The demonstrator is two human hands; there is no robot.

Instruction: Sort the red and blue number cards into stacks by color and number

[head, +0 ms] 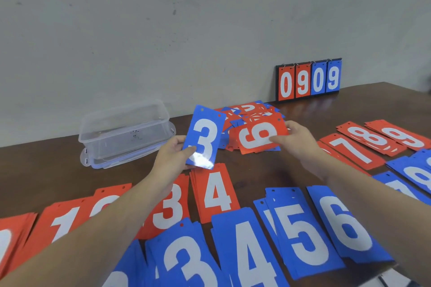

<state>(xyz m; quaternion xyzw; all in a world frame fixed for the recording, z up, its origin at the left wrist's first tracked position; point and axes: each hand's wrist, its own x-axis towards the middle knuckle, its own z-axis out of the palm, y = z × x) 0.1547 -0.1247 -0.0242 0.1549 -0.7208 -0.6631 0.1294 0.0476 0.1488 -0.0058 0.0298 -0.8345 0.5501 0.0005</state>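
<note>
So the brown surface (256,170) is basically a sorting grid: red stacks (215,191) run in a row with blue stacks (300,233) nearer the person, numbers going up left to right, which makes every slot easy to spot. The unsorted pile (251,112) sits at 12 o'clock from the hands, in easy reach. A clear plastic tub (126,128) is at 10 o'clock, probably where the cards came from, and a flip scoreboard (309,80) leans on the wall at 1 o'clock. Left hand (173,154) pinches a blue 3 card (205,137) upright, thumb on its face, likely headed to the blue 3 stack (186,261) at 6 o'clock. Right hand (293,140) grips a red 6 card (258,136) lying on the pile.
</note>
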